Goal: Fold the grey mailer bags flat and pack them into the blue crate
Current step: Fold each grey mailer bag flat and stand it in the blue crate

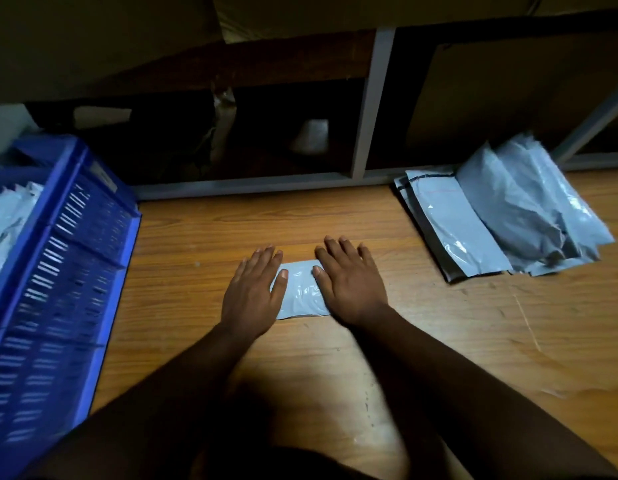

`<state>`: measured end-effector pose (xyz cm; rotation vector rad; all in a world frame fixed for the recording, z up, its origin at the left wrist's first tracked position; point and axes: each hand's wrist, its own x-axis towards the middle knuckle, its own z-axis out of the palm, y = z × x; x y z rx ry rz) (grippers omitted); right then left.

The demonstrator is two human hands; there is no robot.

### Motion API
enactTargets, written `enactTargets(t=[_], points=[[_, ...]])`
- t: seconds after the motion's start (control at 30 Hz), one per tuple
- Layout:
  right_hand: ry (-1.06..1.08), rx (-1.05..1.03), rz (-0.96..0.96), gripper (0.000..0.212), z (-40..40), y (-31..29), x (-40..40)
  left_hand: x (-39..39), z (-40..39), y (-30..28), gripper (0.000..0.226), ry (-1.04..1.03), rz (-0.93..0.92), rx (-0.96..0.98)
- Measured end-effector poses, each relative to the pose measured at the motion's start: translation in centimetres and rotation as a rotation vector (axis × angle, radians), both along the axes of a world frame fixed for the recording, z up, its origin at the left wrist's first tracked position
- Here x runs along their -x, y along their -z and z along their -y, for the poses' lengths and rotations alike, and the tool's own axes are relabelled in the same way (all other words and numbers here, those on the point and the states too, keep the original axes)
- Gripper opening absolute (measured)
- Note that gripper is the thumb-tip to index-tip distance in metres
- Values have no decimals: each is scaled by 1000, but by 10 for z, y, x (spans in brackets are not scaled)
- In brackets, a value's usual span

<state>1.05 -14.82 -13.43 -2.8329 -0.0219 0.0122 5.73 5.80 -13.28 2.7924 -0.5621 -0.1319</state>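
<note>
A folded grey mailer bag (pixel 301 293) lies flat on the wooden floor in the middle of the view. My left hand (pixel 253 291) presses its left end with straight fingers. My right hand (pixel 349 282) presses its right end the same way; only the bag's middle strip shows between them. A loose pile of unfolded grey mailer bags (pixel 501 216) lies on the floor at the right. The blue crate (pixel 68 271) stands at the left, with pale folded bags (pixel 9 216) inside it.
A low grey-framed shelf unit (pixel 373 105) runs along the back, dark inside, with a pale object (pixel 312 136) in one opening. Bare wooden floor (pixel 203 233) lies between the crate and the bag pile.
</note>
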Motion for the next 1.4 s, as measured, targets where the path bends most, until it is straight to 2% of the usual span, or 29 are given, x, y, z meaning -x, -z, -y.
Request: enactTargets(t=[0.1,0.3,0.47,0.53,0.6,0.73,0.87,1.0,1.2,1.3,1.4], points=[[26,-5,15,57,11,6,8,4,-1,2,69,5,29,-57],[-41,-13,-15,58,14,5,-1,-3,0,4,67,38,10,-24],[-79,-263,-140,70,34,-12,-6,-11,-5,-4,69,43,-121,24],[-68,-226,-136,70,34,-23,-10,-16,-3,-11,65,31,-138,29],[-74,-166,-65,64,16,-29,-14,-18,8,-15,64,29,-64,54],[-95,-94,-2,64,-24,-10,-20,-8,28,-2,70,100,4,56],[-51,15,50,58,-29,4,-20,-6,28,9,57,79,102,14],[-34,20,37,58,-30,7,-24,-6,31,15,50,40,167,55],[-80,8,-6,63,-18,3,-19,-8,19,8,62,64,72,-6],[-14,5,-4,65,5,4,0,-4,2,7,70,68,35,-98],[30,-23,-19,63,10,2,3,-5,2,4,74,59,1,-88]])
